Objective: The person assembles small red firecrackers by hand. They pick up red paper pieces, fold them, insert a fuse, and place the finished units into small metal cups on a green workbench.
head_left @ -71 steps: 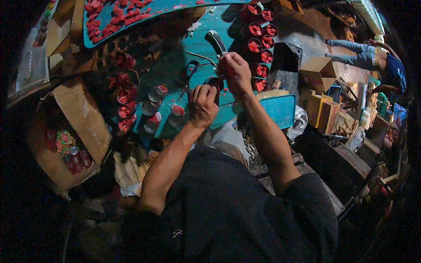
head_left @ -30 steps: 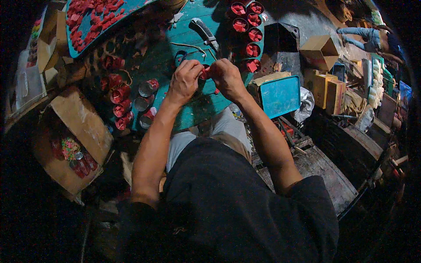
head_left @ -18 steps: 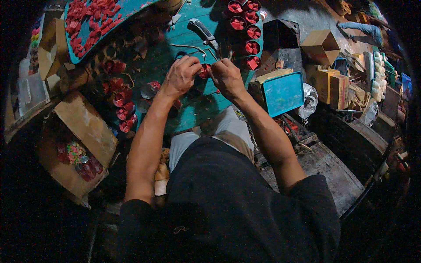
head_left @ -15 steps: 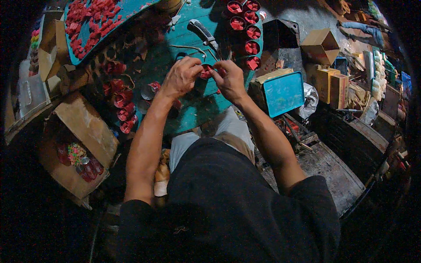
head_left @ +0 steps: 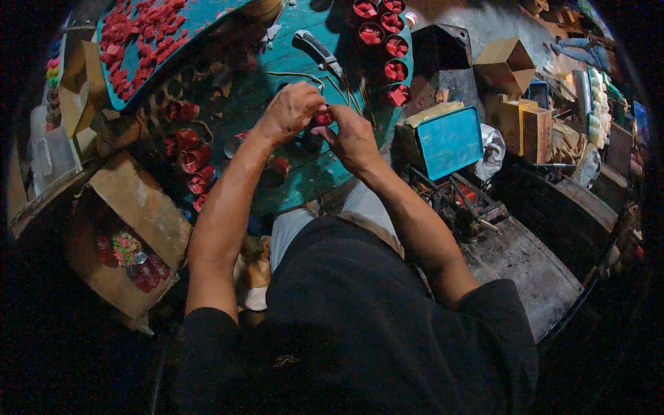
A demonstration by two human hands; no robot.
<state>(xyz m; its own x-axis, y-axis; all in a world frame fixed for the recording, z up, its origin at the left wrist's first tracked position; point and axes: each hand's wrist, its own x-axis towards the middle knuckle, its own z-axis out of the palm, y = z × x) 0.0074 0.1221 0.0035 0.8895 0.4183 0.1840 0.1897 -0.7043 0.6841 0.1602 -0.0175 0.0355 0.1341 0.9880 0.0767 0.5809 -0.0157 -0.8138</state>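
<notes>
Red is what we notice first in the head view: a small red cup-shaped piece [head_left: 322, 119] sits pinched between our two hands, above the middle of the worn teal wooden work table [head_left: 311, 180]. Our left hand [head_left: 290, 111] curls its fingers onto the piece from the left, and our right hand [head_left: 353, 138] closes on it from the right, thumb and fingertips meeting at the red. Both grips are clamped on that one piece; what the fingertips do to it is too small for us to tell.

Along the table's far right edge stands a column of dark round cups filled with red [head_left: 387, 48], which we judge to be finished pieces. To our left lies a looser cluster of red cup pieces [head_left: 190, 162], and beside them some dark open rings [head_left: 173, 90], which look to us like stock not yet worked. So we judge the job partly done, with a good share left.

A black-handled knife [head_left: 319, 52] lies just beyond our hands, untouched. A teal tray heaped with red scraps [head_left: 145, 34] leans at the upper left. An open brown cardboard box [head_left: 128, 235] with small coloured items sits by our left elbow, and a teal-lidded rectangular tin [head_left: 446, 142] stands off the table to our right.
</notes>
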